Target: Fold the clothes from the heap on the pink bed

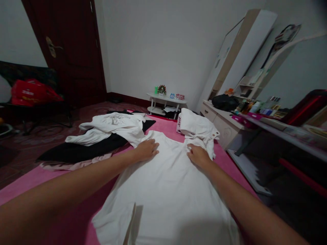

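Observation:
A white shirt [168,183] lies spread out on the pink bed cover, its neckline at the far end. Near the left shoulder, my left hand [146,149] rests on the cloth with its fingers curled into it. My right hand [199,156] pinches the fabric by the right shoulder. At the lower left, a loose flap of the shirt stands up a little and casts a shadow. Beyond my right hand sits a folded white garment [196,123] with buttons, partly touching the shirt.
Left of the shirt, a crumpled white garment [114,124] lies over black clothing [84,149] on the pink cover [167,126]. A low white table [166,98] stands by the wall. To the right are a dresser [222,122] and a cluttered desk. A red bag [33,92] rests on a chair.

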`<state>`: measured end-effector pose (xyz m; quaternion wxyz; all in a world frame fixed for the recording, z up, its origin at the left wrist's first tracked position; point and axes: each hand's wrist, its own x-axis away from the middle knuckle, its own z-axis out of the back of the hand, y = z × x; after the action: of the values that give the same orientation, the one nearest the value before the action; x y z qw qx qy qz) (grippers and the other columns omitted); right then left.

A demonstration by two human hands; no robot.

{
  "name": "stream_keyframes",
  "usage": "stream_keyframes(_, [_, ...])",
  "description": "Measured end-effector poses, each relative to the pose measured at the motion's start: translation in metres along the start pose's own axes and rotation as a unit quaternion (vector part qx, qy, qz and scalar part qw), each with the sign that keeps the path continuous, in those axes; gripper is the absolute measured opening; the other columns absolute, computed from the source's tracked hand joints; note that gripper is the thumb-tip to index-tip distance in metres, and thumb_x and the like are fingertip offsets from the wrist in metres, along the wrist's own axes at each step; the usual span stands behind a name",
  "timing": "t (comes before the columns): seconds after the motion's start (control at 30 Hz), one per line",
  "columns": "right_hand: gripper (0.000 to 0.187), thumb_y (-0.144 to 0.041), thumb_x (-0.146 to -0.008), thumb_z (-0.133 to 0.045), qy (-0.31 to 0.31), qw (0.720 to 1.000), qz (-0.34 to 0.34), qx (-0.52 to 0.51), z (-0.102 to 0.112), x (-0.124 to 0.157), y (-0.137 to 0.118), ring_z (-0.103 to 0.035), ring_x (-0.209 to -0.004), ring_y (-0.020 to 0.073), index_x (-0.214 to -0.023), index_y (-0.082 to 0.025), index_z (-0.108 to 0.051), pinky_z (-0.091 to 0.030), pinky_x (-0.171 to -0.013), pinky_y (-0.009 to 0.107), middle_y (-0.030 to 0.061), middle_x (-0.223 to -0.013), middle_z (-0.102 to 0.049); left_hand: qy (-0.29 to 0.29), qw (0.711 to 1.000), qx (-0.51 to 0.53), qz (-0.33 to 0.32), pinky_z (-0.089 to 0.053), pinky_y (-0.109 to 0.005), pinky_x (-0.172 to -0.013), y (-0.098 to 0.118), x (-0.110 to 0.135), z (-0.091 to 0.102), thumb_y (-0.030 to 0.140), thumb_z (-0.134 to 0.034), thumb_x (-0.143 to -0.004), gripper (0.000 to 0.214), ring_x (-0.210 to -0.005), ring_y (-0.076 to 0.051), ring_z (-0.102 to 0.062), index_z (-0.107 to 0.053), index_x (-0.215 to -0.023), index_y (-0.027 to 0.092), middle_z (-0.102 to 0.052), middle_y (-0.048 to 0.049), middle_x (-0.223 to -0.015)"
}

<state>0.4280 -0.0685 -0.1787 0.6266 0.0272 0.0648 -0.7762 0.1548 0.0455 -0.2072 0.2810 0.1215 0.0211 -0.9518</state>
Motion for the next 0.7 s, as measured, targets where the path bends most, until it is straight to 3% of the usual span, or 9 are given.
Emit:
stream_keyframes(0.13, [0.073,-0.030,-0.085,-0.051,0.032,0.991,-0.127,-0.017,-0.016,-0.028,0.027,-0.063,-0.100,0.0279,-0.147,-0.009,-0.019,-0.044,-0.078,0.032,0.0198,-0.111,-0.065,0.029,0.991,-0.060,0.120,-0.043,-0.045,-0.091,-0.021,-0.020,-0.005,0.032,-0.044,-0.092,0.028,-0.115,-0.030,-0.048,-0.059,-0.112,0.018,-0.052,-0.0162,-0.120])
stream_keyframes(0.23, [0.072,-0.029,-0.087,-0.048,0.029,0.981,-0.186,-0.036,-0.019,-0.045,0.046,-0.063,-0.102,0.0278,-0.147,-0.008,-0.016,-0.044,-0.079,0.033,0.0206,-0.111,-0.065,0.032,0.985,-0.068,0.157,-0.045,-0.040,-0.088,-0.036,-0.030,-0.010,0.021,-0.042,-0.091,0.030,-0.112,-0.029,-0.051,-0.056,-0.117,0.013,-0.052,-0.0195,-0.120])
stream_keyframes(0.37, [0.070,-0.023,-0.084,-0.053,0.018,0.976,-0.197,-0.090,-0.019,-0.056,0.053,-0.063,-0.101,0.0268,-0.147,-0.016,-0.024,-0.044,-0.082,0.034,0.0171,-0.109,-0.067,0.035,0.980,-0.078,0.179,-0.046,-0.038,-0.082,-0.036,-0.039,-0.017,0.013,-0.035,-0.092,0.042,-0.104,-0.027,-0.056,-0.044,-0.132,0.014,-0.056,-0.0178,-0.109])
stream_keyframes(0.5, [0.043,-0.016,-0.079,-0.056,0.026,0.971,-0.179,-0.158,-0.021,-0.058,0.052,-0.064,-0.098,0.0249,-0.122,-0.018,-0.058,-0.046,-0.083,0.033,0.0140,-0.103,-0.069,0.025,0.982,-0.078,0.168,-0.049,-0.035,-0.072,-0.027,-0.039,-0.015,0.012,-0.028,-0.092,0.047,-0.090,-0.025,-0.062,-0.041,-0.136,0.024,-0.056,-0.0139,-0.108])
stream_keyframes(0.6, [0.024,-0.018,-0.080,-0.055,0.035,0.956,-0.198,-0.215,-0.021,-0.054,0.053,-0.068,-0.074,0.0206,-0.102,-0.013,-0.065,-0.050,-0.067,0.028,0.0112,-0.079,-0.070,-0.011,0.985,-0.097,0.140,-0.049,-0.036,-0.067,-0.027,-0.035,-0.003,0.013,-0.030,-0.092,0.045,-0.082,-0.024,-0.064,-0.048,-0.131,0.027,-0.054,-0.0129,-0.111])
stream_keyframes(0.7, [0.025,-0.024,-0.085,-0.047,0.058,0.930,-0.224,-0.285,-0.018,-0.055,0.054,-0.063,-0.050,0.0162,-0.100,-0.010,-0.061,-0.049,-0.049,0.025,0.0090,-0.064,-0.067,-0.015,0.985,-0.131,0.107,-0.050,-0.036,-0.065,-0.038,-0.036,0.017,0.014,-0.030,-0.092,0.042,-0.080,-0.024,-0.065,-0.053,-0.126,0.023,-0.049,-0.0147,-0.118])
